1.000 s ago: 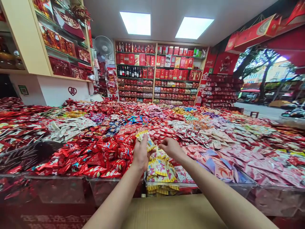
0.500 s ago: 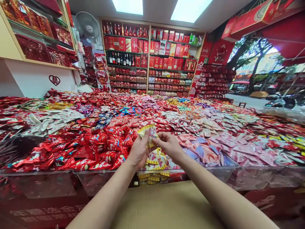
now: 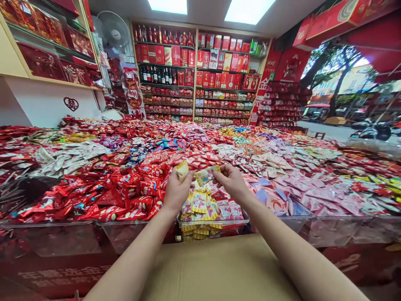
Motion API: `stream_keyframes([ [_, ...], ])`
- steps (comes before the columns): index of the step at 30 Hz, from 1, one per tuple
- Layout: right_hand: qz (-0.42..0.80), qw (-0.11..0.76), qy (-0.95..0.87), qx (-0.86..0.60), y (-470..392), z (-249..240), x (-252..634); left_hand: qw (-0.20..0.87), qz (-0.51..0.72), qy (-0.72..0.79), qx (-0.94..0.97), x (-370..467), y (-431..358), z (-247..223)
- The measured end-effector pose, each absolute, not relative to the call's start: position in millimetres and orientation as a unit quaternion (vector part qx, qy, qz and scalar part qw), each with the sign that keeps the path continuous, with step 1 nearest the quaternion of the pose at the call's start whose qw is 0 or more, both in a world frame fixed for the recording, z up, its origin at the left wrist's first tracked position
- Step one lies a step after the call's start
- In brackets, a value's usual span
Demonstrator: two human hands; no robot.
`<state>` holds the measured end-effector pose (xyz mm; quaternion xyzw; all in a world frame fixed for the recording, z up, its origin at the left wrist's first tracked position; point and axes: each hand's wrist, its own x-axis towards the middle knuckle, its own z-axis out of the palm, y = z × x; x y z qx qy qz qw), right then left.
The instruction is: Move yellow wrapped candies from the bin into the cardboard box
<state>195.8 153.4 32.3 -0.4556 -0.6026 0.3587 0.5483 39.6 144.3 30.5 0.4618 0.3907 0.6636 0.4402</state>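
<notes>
My left hand is closed around a small yellow-and-white candy packet, which sticks up above the fingers. Pinched in my right hand is another yellow-edged candy packet, stretched out towards my left thumb; I cannot tell whether the thumb touches it. Just below both hands lies a heap of similar yellow-and-white candy packets with cartoon prints. Pink packets share the same clear bin.
Red shiny candy packets pile up on the left, pink ones on the right. A cardboard box stands between me and the bins. Behind the candy, shelves hold bottles and red boxes. A fan is at the back left.
My hands were close together at one packet and have drawn apart. Now a packet shows in each hand, and more of the heap beneath is visible.
</notes>
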Motion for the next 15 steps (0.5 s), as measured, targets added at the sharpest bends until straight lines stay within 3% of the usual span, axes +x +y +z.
stream_keyframes([
  [6, 0.158, 0.463, -0.620, -0.613, 183.0, 15.8, 190.8, 0.480, 0.675, 0.401, 0.392, 30.0, 146.8, 33.0],
  [15, 0.155, 0.354, -0.671, -0.633, 181.5, 10.1, 168.9, 0.465, 0.720, 0.328, 0.397, 26.4, 149.1, 34.2],
])
